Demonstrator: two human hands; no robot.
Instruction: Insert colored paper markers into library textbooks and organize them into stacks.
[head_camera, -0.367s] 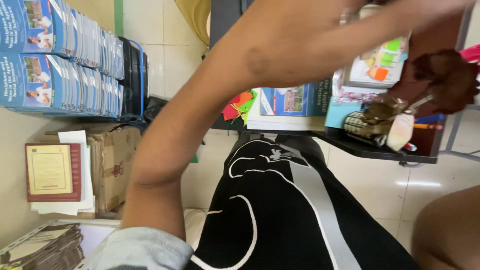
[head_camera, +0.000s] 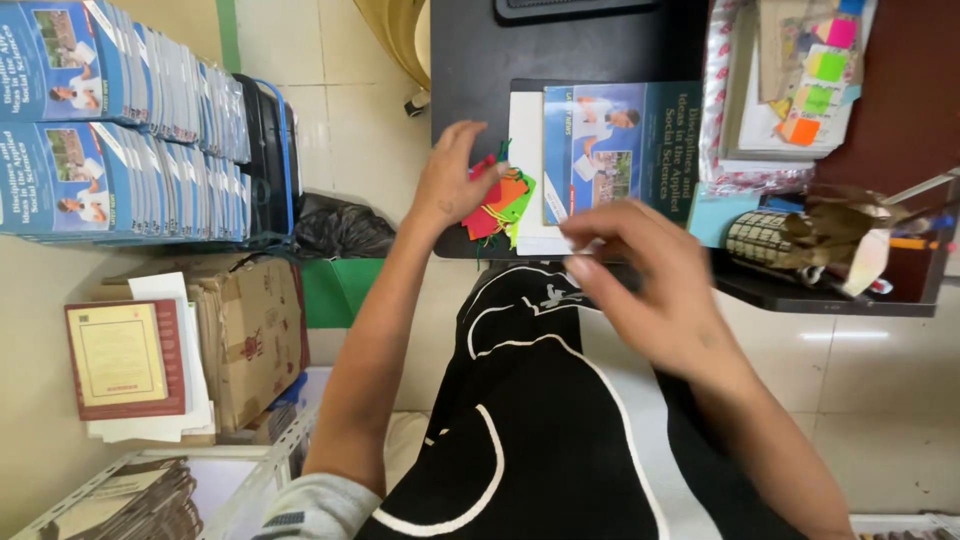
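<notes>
My left hand (head_camera: 452, 185) reaches up from the lower left and rests its fingers on a small pile of red, orange and green paper tags (head_camera: 505, 205) with strings, at the front edge of a black desk (head_camera: 470, 60). My right hand (head_camera: 645, 275) hovers blurred over the desk edge just right of the tags, fingers loosely curled, with nothing visible in it. A teal book (head_camera: 620, 150) lies on white sheets beside the tags. My lap in black clothing with white lines (head_camera: 530, 420) is below.
Right of the book are sticky-note pads (head_camera: 815, 80), a checked roll with brown paper (head_camera: 800, 240) and a blue card. Left of the desk stand stacks of blue books (head_camera: 110, 120), a black bag (head_camera: 340, 228), a cardboard box (head_camera: 245, 340) and a wire shelf (head_camera: 150, 490).
My left arm, stretched across toward the roll on the right before, has drawn back to the coloured tags. My right hand has moved to the desk's front edge.
</notes>
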